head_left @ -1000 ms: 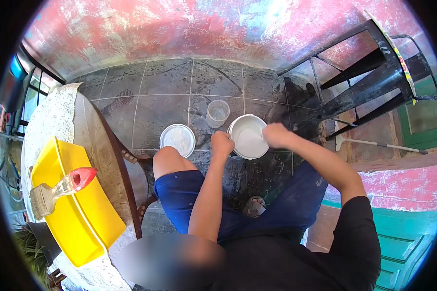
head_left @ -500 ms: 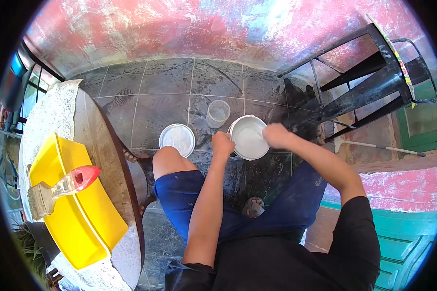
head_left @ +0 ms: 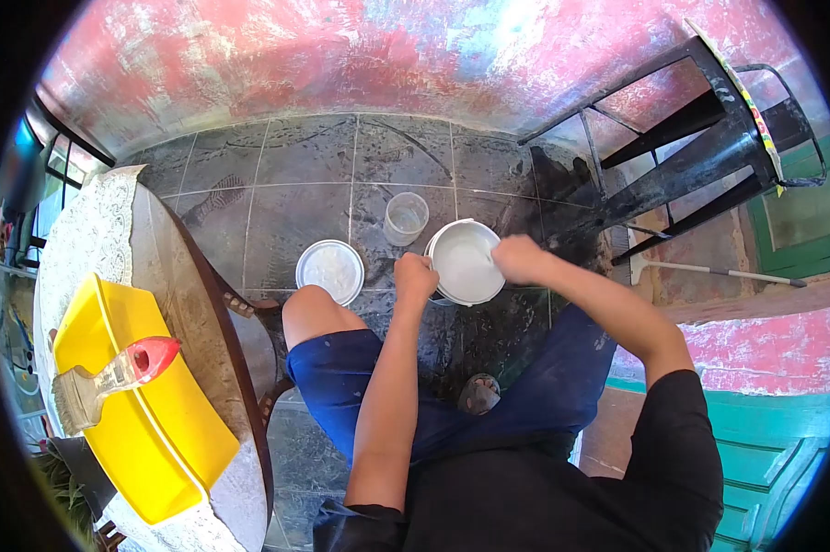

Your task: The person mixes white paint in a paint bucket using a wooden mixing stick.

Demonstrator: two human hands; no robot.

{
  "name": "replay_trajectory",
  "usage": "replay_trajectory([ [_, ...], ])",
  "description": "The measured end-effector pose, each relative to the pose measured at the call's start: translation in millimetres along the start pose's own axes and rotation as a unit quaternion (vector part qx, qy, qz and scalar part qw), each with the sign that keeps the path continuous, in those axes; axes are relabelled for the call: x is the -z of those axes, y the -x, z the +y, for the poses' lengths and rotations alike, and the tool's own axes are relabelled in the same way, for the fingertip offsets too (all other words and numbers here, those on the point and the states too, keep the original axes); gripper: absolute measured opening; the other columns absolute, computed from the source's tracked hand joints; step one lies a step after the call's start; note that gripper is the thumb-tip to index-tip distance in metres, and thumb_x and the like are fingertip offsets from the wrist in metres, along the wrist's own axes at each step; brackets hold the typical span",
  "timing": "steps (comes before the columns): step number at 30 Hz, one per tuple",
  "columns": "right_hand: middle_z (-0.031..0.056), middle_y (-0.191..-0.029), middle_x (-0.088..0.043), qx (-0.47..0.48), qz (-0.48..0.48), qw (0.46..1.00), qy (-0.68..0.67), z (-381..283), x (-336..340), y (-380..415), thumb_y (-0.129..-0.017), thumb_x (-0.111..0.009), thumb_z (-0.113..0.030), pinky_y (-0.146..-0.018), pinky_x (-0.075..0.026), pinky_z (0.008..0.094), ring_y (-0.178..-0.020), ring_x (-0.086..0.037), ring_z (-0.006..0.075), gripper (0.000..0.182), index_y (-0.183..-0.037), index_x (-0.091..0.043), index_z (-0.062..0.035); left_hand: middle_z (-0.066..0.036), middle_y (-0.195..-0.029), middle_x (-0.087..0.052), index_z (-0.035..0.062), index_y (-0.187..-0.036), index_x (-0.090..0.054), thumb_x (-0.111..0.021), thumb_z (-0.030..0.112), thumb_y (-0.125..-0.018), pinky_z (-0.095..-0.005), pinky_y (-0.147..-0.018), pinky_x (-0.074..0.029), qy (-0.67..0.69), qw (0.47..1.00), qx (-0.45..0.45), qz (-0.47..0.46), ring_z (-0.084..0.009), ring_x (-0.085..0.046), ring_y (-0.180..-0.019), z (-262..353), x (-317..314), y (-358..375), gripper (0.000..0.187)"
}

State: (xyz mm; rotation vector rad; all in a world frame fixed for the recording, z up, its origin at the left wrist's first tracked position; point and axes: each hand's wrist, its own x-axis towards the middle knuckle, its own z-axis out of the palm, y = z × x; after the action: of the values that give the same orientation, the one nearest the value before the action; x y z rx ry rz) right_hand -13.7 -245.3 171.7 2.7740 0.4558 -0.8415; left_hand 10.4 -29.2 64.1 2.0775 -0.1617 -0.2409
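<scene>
A white bucket (head_left: 468,221) stands on the floor between my knees, with whitish liquid (head_left: 463,261) in it. My left hand (head_left: 416,277) is closed at the bucket's left rim, seemingly gripping it. At the right rim my right hand (head_left: 520,259) makes a fist. Whatever it holds is hidden, though a thin shape seems to reach from it into the bucket. Left of the bucket lies a round white lid (head_left: 330,270) with pale smears. A clear plastic cup (head_left: 406,218) stands just behind my left hand.
At left, a lace-covered table (head_left: 93,216) bears a yellow tray (head_left: 180,414) with a red-handled paintbrush (head_left: 116,375) across it. A black metal-framed chair (head_left: 682,189) is at the right, near a long-handled tool (head_left: 728,272). A painted wall (head_left: 323,64) rises ahead.
The view has shifted slightly, so the floor items appear a little further left. Both hands stay at the bucket, in nearly the same places on its rim.
</scene>
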Motion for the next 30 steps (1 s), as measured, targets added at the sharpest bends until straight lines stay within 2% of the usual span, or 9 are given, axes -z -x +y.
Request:
replay_trajectory([
  [2,0.0202,-0.093,-0.07,0.04,-0.059,0.997,-0.014,-26,3,14,-0.073,-0.066,-0.011,-0.075,-0.056,0.0452,-0.086,-0.069,0.0362,0.019,-0.088,-0.07,-0.0018,-0.027,-0.065,-0.058,-0.0012,-0.059,-0.061,-0.061,0.001,-0.057,-0.0475,-0.064,-0.049,-0.006,1.0,0.011,-0.019,-0.0434,-0.063,-0.067,5,6,1,0.003],
  [6,0.022,-0.084,-0.069,0.107,0.012,0.991,-0.082,-52,6,-20,-0.072,-0.067,-0.011,-0.074,-0.056,0.0447,-0.081,-0.069,0.0377,0.012,-0.078,-0.071,-0.0014,-0.02,-0.06,-0.06,0.0017,-0.062,-0.065,-0.067,0.008,-0.062,-0.0404,-0.061,-0.05,-0.052,0.997,0.017,-0.045,-0.0356,-0.065,-0.061,0,4,-5,0.006],
  [8,0.0236,-0.081,-0.068,0.069,0.124,0.983,-0.119,-37,8,-47,-0.072,-0.065,-0.011,-0.072,-0.055,0.0467,-0.08,-0.069,0.0384,0.011,-0.073,-0.071,-0.001,-0.023,-0.062,-0.059,0.0004,-0.06,-0.063,-0.064,0.004,-0.06,-0.0439,-0.063,-0.05,-0.039,0.998,0.02,-0.034,-0.0396,-0.064,-0.065,2,2,-4,0.004],
  [11,0.0245,-0.083,-0.068,-0.034,0.132,0.988,-0.08,2,13,-49,-0.073,-0.064,-0.011,-0.071,-0.055,0.0485,-0.081,-0.069,0.0393,0.014,-0.079,-0.072,-0.001,-0.023,-0.062,-0.06,0.0003,-0.06,-0.063,-0.065,0.005,-0.06,-0.0435,-0.063,-0.05,-0.04,0.999,0.013,-0.021,-0.0391,-0.064,-0.065,-1,-1,-4,0.005],
  [17,0.0253,-0.084,-0.068,0.016,0.006,0.996,-0.092,-2,-11,6,-0.08,-0.065,-0.015,-0.072,-0.054,0.0502,-0.082,-0.068,0.0415,0.016,-0.082,-0.072,-0.0005,-0.018,-0.061,-0.063,0.0019,-0.063,-0.067,-0.071,0.009,-0.062,-0.0387,-0.063,-0.051,-0.042,0.999,0.019,-0.02,-0.0327,-0.067,-0.063,-9,-2,-8,0.008],
  [21,0.0262,-0.084,-0.067,0.02,0.032,0.986,-0.16,-23,5,7,-0.086,-0.063,-0.022,-0.072,-0.053,0.0509,-0.081,-0.067,0.0433,0.024,-0.081,-0.071,0.0003,-0.028,-0.066,-0.058,-0.0016,-0.059,-0.061,-0.062,0.001,-0.059,-0.0472,-0.064,-0.049,0.034,0.999,0.028,-0.004,-0.0431,-0.063,-0.069,-3,-1,-5,0.003],
  [24,0.0272,-0.081,-0.066,-0.058,0.144,0.968,-0.195,0,2,0,-0.09,-0.059,-0.027,-0.072,-0.053,0.0512,-0.079,-0.066,0.045,0.033,-0.08,-0.071,0.0023,-0.027,-0.064,-0.058,-0.0013,-0.058,-0.061,-0.062,0.002,-0.059,-0.0465,-0.062,-0.048,-0.003,0.999,0.01,-0.037,-0.0422,-0.063,-0.066,-4,2,-7,0.003],
  [27,0.027,-0.082,-0.067,-0.13,0.13,0.962,-0.202,7,-6,15,-0.09,-0.06,-0.027,-0.072,-0.053,0.0514,-0.08,-0.066,0.0449,0.034,-0.079,-0.07,0.0029,-0.025,-0.063,-0.058,-0.0011,-0.059,-0.061,-0.063,0.003,-0.06,-0.0454,-0.061,-0.048,0.004,0.999,0.019,-0.031,-0.0408,-0.062,-0.062,-5,2,-7,0.004],
  [30,0.0271,-0.081,-0.067,-0.074,0.08,0.973,-0.203,-14,-25,27,-0.09,-0.06,-0.026,-0.073,-0.053,0.0512,-0.079,-0.066,0.0441,0.033,-0.08,-0.07,0.0035,-0.022,-0.062,-0.06,-0.0004,-0.06,-0.063,-0.065,0.005,-0.06,-0.0427,-0.06,-0.049,-0.013,0.999,0.007,-0.052,-0.0383,-0.063,-0.061,-4,5,-7,0.006],
])
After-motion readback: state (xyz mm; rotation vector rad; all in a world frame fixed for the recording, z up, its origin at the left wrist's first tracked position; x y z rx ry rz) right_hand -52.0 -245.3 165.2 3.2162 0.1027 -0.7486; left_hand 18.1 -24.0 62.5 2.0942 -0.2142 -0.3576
